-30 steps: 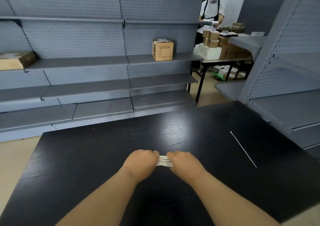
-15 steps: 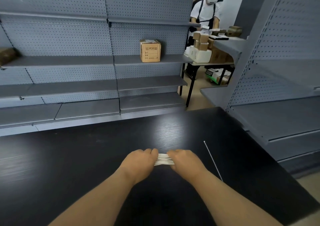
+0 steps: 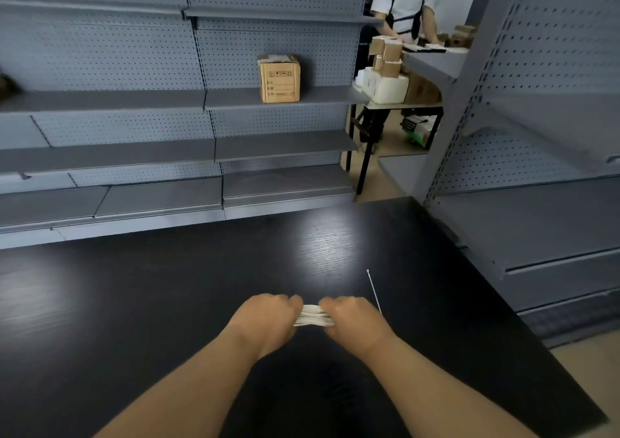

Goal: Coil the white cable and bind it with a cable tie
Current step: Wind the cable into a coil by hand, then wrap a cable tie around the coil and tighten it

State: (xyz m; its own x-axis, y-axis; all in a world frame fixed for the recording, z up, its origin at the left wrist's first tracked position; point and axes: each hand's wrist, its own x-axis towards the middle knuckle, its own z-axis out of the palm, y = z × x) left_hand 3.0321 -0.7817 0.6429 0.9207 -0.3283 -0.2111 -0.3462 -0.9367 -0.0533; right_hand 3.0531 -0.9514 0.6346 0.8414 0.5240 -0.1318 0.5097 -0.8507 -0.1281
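Left hand (image 3: 266, 320) and right hand (image 3: 352, 318) curled, gripping opposite ends of coiled white cable (image 3: 313, 315), cable tie (image 3: 374, 291) beside

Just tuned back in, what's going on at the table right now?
A person holds a bunched white cable between both hands over the black table: the left hand grips one end of the bundle, the right hand the other. The cable tie lies loose on the table beside the right hand, so the bundle is not yet bound.
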